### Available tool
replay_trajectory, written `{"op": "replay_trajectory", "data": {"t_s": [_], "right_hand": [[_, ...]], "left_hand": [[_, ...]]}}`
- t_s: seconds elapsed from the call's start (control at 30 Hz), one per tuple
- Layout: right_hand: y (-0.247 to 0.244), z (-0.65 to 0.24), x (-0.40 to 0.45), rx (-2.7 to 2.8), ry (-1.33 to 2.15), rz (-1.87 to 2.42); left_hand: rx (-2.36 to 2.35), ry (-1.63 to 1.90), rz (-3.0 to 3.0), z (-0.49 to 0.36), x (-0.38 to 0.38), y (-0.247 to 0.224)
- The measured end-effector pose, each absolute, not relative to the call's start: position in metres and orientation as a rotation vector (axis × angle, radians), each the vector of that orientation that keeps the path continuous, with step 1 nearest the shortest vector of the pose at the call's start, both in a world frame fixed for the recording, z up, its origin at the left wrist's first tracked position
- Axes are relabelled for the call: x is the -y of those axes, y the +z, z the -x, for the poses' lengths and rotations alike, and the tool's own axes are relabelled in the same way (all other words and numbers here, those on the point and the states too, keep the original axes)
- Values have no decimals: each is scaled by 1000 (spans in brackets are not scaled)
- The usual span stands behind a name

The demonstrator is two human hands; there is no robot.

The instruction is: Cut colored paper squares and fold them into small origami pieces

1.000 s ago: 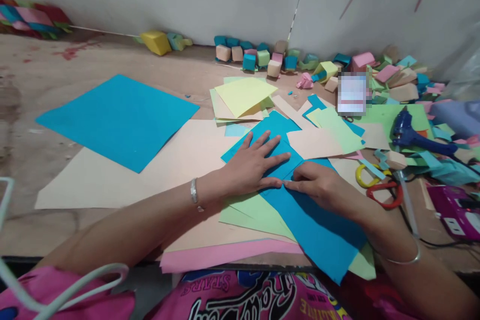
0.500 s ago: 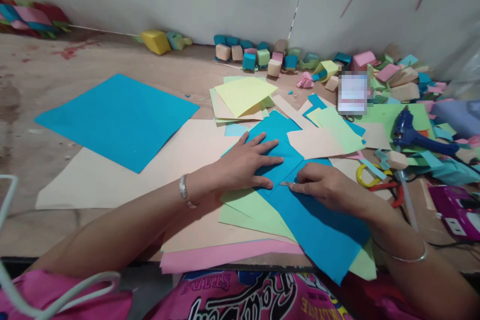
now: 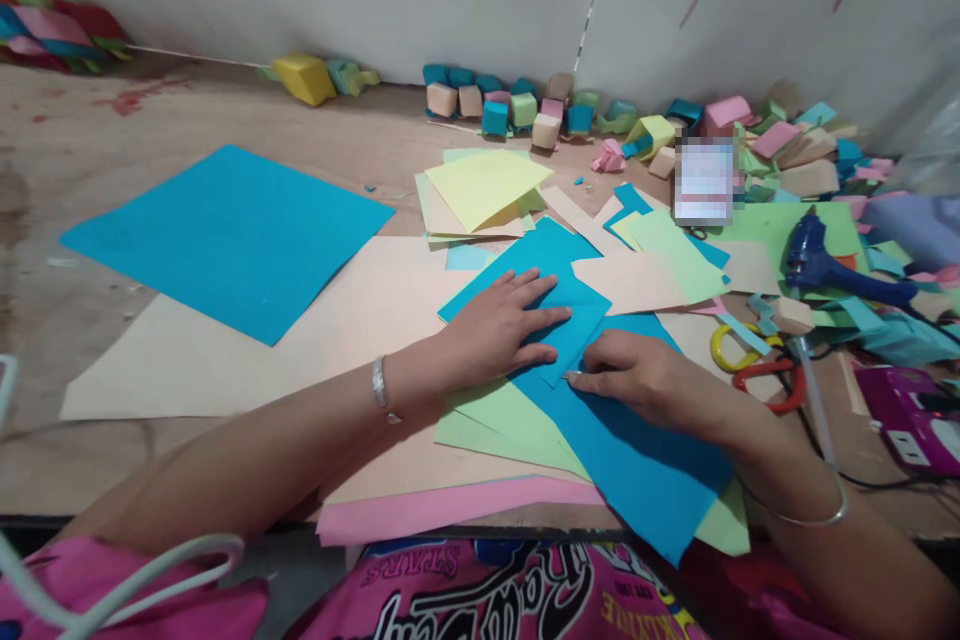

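My left hand [image 3: 504,330] lies flat with its fingers spread on a small blue paper sheet [image 3: 559,245], pressing it onto a larger blue sheet [image 3: 649,465]. Close by on the right, my right hand [image 3: 637,370] is closed in a pinch, its index finger pointing at the small sheet's lower right edge. A thin metal blade, mostly hidden by the fingers, shows only its tip there. Green sheets [image 3: 510,425] and a peach sheet [image 3: 390,470] lie beneath the blue paper.
A big blue sheet [image 3: 232,240] lies on the left. Stacked yellow paper [image 3: 487,188] sits behind my hands. To the right are scissors with a red and yellow handle [image 3: 769,385], a blue glue gun [image 3: 832,265] and a magenta power strip [image 3: 911,415]. Paper cubes [image 3: 495,118] line the wall.
My left hand has shifted slightly right, and the small blue sheet's lower corner sits farther right. Less of the blade shows beyond my right fingers.
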State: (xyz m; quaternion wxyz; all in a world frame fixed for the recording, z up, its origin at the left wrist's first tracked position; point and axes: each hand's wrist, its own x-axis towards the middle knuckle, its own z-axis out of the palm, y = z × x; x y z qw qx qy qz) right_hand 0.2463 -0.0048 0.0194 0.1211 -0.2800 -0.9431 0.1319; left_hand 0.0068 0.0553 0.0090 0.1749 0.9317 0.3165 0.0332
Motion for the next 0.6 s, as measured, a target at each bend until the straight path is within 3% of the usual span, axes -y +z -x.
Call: {"op": "replay_trajectory", "data": {"t_s": [0.13,0.4,0.6], "right_hand": [[23,-247,7,2783,395,813],[35,-250,8,2763,908,605],[54,-282,-9,2512,719,890]], "left_hand": [[-911,100,-2624,-7,-54,8],[-880,158,-2626,-5,-57,0],[-834,255,-2606,-3,-57,8]]}}
